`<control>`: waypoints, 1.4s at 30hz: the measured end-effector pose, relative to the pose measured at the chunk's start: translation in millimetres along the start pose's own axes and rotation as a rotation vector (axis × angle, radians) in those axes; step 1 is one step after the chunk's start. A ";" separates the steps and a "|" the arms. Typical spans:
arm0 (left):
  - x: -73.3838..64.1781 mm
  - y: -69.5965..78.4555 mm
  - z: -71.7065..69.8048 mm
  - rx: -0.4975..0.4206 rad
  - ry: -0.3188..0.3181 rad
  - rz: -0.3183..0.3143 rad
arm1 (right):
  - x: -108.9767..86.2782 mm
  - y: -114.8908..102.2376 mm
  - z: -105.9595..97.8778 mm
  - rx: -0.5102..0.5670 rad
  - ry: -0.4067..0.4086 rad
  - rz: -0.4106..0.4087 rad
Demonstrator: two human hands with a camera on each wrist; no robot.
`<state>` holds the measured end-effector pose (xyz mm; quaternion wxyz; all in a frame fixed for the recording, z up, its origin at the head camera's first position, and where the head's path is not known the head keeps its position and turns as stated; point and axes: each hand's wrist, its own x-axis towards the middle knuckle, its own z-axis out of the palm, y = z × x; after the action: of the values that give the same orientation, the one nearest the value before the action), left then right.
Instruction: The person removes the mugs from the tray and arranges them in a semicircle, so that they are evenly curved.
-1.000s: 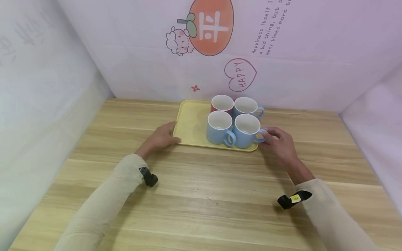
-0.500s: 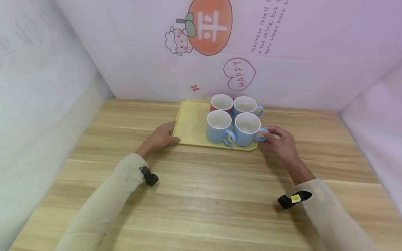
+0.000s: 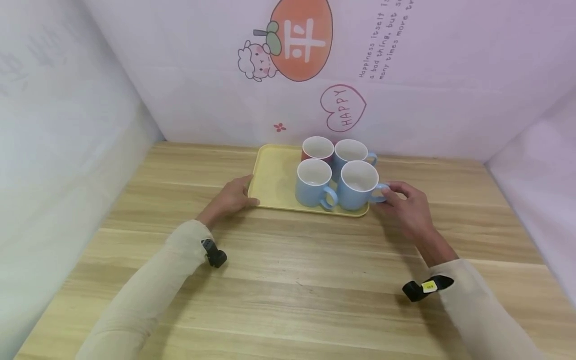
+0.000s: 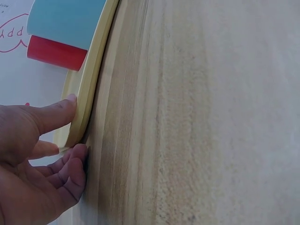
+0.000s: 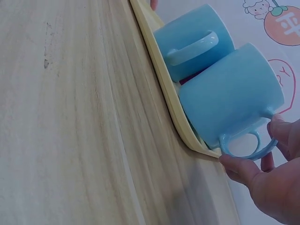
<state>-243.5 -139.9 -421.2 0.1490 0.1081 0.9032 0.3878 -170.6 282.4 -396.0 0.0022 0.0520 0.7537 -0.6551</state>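
In the head view, my right hand (image 3: 408, 209) pinches the handle of the front-right light-blue mug (image 3: 354, 198), which is white inside. The right wrist view shows that mug upright at the tray's corner, thumb and fingers on its handle. Beside it, a little apart, stands another light-blue mug (image 3: 309, 194). Behind them are a red mug (image 3: 310, 156), mostly hidden, and a third blue mug (image 3: 351, 151). All stand on the right half of a yellow tray (image 3: 273, 177). My left hand (image 3: 231, 197) grips the tray's front-left corner, thumb against the front rim (image 4: 91, 70).
The tray rests at the back of a wooden table (image 3: 279, 280), close to a white printed backdrop (image 3: 202, 95). White cloth (image 3: 49, 150) hangs on the left side, with more on the right. Bare wood shows in front of the tray.
My right hand has moved slightly right with the front-right mug, widening the gap to the mug beside it. The left hand and the tray stay in place.
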 end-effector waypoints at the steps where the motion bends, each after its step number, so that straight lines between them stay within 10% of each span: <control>1: -0.4 0.8 -0.2 0.001 0.003 -0.002 | -0.7 -1.1 -0.5 0.022 0.001 -0.002; 42: -2.7 5.0 -1.1 -0.010 -0.016 -0.019 | -27.8 -19.4 -7.4 0.233 0.017 -0.023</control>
<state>-241.0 -138.1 -416.3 0.1606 0.1019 0.9011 0.3898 -144.0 285.0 -373.8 -0.0178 0.0488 0.6731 -0.7377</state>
